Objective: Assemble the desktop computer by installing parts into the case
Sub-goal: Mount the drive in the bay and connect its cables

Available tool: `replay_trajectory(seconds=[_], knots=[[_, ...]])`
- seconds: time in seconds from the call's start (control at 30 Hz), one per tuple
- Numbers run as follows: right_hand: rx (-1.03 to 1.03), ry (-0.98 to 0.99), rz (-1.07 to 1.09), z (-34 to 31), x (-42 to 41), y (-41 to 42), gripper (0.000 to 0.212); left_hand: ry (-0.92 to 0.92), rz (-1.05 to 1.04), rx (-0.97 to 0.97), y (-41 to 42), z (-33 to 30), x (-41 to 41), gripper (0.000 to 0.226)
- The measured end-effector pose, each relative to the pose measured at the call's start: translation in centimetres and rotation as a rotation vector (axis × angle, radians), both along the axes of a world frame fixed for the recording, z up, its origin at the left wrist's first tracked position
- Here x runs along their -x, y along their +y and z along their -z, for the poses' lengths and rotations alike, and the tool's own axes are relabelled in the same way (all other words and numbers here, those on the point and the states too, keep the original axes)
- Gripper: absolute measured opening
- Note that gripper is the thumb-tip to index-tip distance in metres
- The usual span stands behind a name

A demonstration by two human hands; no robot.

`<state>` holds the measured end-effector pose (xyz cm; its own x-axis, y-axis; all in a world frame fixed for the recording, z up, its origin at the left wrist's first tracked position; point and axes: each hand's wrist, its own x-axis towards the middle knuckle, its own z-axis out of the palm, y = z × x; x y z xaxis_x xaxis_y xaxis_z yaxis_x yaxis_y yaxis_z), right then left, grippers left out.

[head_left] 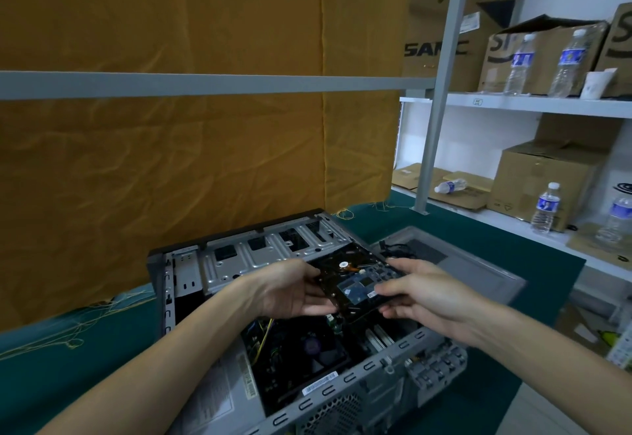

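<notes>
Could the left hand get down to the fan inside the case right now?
Probably not yet. The left hand grips the hard drive together with the right hand, held above the open case. The fan lies uncovered below, so the way looks free once the drive is released.

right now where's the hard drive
In the head view the hard drive is held circuit-board side up between the left hand and right hand, just above the open computer case, near its metal drive bays.
</notes>
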<state>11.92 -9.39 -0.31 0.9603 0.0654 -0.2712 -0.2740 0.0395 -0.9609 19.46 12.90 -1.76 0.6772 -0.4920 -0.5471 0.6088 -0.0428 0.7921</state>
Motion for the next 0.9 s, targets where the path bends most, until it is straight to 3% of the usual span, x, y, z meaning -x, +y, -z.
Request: replay_trajectory(seconds=[0.13,0.23,0.37,0.47,0.6,0.77,0.9], knots=[[0.011,0.067,-0.011,-0.3,-0.1,0.0,0.080,0.017,-0.037,-0.033,0.1,0.0,0.1,0.029],[0.182,0.055,-0.104,-0.1,-0.2,0.4,0.094,0.014,-0.086,-0.049,0.0,0.2,0.0,0.030],[0.598,-0.075,-0.186,0.4,-0.9,1.2,0.067,0.014,-0.139,-0.081,-0.2,0.6,-0.1,0.032],[1.135,-0.190,-0.296,0.4,-1.8,1.4,0.074,0.031,-0.195,-0.065,-0.2,0.8,-0.1,0.029],[1.368,-0.471,-0.340,-0.5,-3.0,1.5,0.054,0.067,-0.227,0.052,-0.1,0.9,-0.3,0.019],[1.713,-0.612,-0.340,-0.8,-4.0,1.8,0.064,0.080,-0.264,0.084,-0.4,1.4,-0.5,0.017],[1.824,-0.743,-0.262,0.4,-5.0,1.1,0.086,0.079,-0.294,0.073,-0.7,1.6,-0.7,0.008]])
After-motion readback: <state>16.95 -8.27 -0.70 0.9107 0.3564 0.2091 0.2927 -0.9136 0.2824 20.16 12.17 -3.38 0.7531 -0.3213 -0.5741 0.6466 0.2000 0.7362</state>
